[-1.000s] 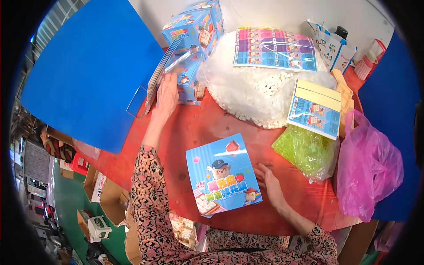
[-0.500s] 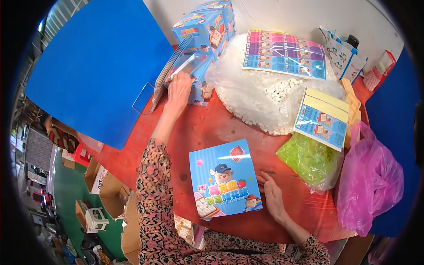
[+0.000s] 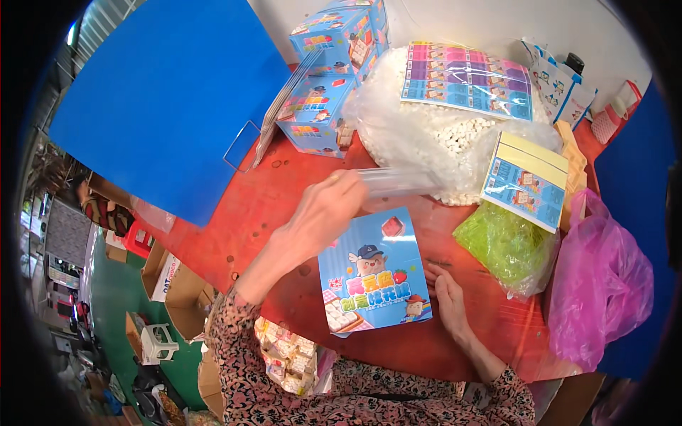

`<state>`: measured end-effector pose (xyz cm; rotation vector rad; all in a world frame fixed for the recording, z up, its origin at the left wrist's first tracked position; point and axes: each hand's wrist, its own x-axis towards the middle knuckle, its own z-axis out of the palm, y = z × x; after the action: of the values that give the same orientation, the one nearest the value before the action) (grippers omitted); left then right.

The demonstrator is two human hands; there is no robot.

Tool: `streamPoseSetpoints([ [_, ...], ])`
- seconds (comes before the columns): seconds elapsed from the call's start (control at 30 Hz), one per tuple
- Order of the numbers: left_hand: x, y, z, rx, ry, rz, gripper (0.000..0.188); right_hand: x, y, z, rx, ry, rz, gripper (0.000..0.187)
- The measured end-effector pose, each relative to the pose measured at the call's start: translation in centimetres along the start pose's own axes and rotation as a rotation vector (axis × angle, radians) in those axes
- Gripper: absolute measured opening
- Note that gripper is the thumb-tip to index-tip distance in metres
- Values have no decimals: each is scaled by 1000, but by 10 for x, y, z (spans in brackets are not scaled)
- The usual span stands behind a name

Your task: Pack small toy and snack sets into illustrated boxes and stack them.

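My left hand (image 3: 330, 209) is closed on a clear plastic piece (image 3: 398, 182), held above the middle of the table and smeared by motion; its exact kind I cannot make out. Just below that hand lies a flat blue printed card (image 3: 376, 273) with a cartoon figure, and a corner of something under it shows at its lower edge. My right hand (image 3: 449, 302) rests on the red table (image 3: 490, 334) at the card's right edge, fingers stretched out and nothing visible in them.
Blue printed boxes (image 3: 316, 117) are stacked at the back. A big clear bag of small white pieces (image 3: 455, 142) bears label sheets (image 3: 469, 82). Right lie a green packet (image 3: 504, 248) and a pink plastic bag (image 3: 600, 284). Small wrapped packs (image 3: 288, 355) sit below the near edge.
My left hand has come away from the boxes at the back, toward me and right, bringing the clear plastic piece. My right hand stays beside the card. The view has shifted slightly.
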<state>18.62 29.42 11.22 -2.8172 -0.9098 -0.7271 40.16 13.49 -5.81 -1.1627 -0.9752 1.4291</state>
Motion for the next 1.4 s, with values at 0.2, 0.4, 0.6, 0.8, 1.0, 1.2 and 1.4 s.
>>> streamPoseSetpoints([
  [0.2,42,13,31,-172,-153,265,10,4,-45,-27,487,25,109,74],
  [0.4,33,62,25,-7,-234,536,16,3,-87,-50,881,-85,63,57],
  [0.6,30,69,21,26,-110,577,20,-8,-101,-36,606,164,128,34],
  [0.8,7,47,-3,-85,74,154,41,-4,-111,-34,608,186,64,31],
  [1.0,-34,8,-9,-373,-76,-381,21,-24,-108,-46,572,271,126,20],
  [1.2,-85,-11,-15,-445,-66,-598,15,-46,-124,-55,598,291,142,22],
  [1.4,-109,-6,3,-528,-18,-687,14,-74,-201,-86,293,424,37,27],
])
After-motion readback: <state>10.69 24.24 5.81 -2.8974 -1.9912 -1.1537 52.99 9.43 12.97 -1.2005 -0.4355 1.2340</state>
